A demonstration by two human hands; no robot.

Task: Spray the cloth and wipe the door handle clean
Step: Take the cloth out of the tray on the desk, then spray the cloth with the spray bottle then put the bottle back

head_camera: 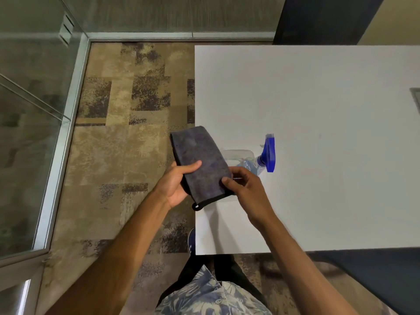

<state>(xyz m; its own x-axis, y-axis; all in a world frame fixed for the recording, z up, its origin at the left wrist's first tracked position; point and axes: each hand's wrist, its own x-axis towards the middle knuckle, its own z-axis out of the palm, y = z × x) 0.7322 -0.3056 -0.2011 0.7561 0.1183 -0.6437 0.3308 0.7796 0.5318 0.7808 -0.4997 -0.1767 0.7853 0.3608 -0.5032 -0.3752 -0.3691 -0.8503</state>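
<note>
Both hands held the grey cloth [200, 162], folded into a long pad, in the air over the near left corner of the white table [318, 98]. The left hand [177, 183] gripped it from the side, thumb laid across the top face and fingers curled beneath. The right hand [247, 189] pinched the near right edge between thumb and fingertips. The spray bottle [268, 155] lay on its side on the table just behind the cloth, blue trigger head pointing away, clear body partly hidden by cloth and right hand. No hand touched it. No door handle was in view; a glass partition [34, 133] stood to the left. Judgement: the step was readying the cloth, spraying not yet begun. The next move probably called for the right hand to let go, lift the bottle and aim the nozzle at the upturned face.
</note>
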